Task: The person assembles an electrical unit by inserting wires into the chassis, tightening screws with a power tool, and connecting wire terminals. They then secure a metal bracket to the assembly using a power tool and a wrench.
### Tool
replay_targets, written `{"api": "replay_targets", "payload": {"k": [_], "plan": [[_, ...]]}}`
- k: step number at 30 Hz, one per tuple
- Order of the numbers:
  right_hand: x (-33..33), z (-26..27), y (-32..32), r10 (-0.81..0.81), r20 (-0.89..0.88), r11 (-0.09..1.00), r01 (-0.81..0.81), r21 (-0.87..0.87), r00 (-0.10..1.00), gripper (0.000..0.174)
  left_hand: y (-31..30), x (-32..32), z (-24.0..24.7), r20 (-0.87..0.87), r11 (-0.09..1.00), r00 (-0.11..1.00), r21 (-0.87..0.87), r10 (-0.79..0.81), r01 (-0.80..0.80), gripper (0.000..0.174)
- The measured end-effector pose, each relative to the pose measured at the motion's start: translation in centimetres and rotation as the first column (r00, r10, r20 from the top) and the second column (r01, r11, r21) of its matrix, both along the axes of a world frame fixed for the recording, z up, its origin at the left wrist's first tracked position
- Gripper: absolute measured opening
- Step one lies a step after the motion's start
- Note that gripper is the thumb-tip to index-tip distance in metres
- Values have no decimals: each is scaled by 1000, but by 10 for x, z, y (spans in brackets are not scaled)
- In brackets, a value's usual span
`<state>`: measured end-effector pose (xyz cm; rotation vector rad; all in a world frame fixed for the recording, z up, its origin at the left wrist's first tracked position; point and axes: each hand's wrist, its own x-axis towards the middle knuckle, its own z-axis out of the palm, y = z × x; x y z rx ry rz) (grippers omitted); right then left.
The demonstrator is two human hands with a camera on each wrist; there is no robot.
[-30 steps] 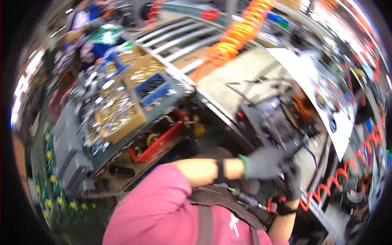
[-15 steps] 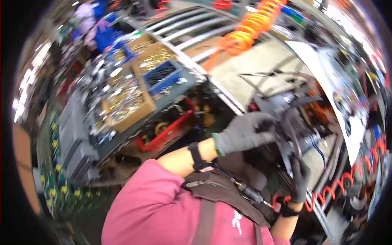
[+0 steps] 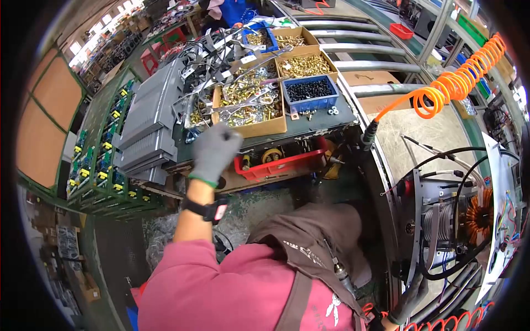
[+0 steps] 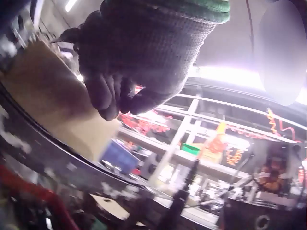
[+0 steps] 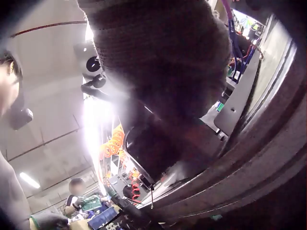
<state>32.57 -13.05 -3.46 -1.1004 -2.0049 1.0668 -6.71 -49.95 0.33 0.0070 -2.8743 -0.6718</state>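
Observation:
My left hand (image 3: 216, 151), in a grey knit glove, is over the near left corner of a cardboard box (image 3: 265, 129) of brass-coloured screws and bolts. Its fingers bend inward in the left wrist view, and I cannot tell whether they pinch anything. My right hand (image 3: 409, 302), in a dark glove, is low at the right, by the near end of an open metal unit (image 3: 415, 229) with a copper-wound coil (image 3: 479, 212). The right wrist view shows mostly the back of that glove (image 5: 158, 52); its fingers are lost in shadow.
A blue bin of black screws (image 3: 310, 94) stands beside the box. Grey metal panels (image 3: 149, 110) are stacked at the left. A red tray (image 3: 281, 165) sits below the bench top. An orange coiled hose (image 3: 452, 83) hangs over the roller conveyor (image 3: 359, 34).
The left hand has left the metal unit and swung left to the screw box. The head view has turned left. The right hand has stayed by the unit, now lower in view.

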Motion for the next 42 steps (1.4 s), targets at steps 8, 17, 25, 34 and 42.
{"api": "replay_targets", "payload": {"k": [8,17,25,34,42], "plan": [[-1,-4,-3,28,-167,992,-48,-116,986,33,-74,-16,-66,-368,952,929,-292,-27,-88,29],[1,17,-5,61,-163,939,-112,-326,985,38,-111,-43,-87,-151,940,972,-316,-181,126,43],[-2,15,-6,74,-383,892,-233,-388,921,38,-178,-83,-121,-393,979,903,-30,173,-200,47],[7,33,-36,-57,-316,965,134,227,947,32,164,128,35,-402,353,481,353,-779,867,21],[64,45,-117,-209,-569,903,-66,-424,795,36,280,266,7,-92,-586,-590,313,-802,748,22]]}}
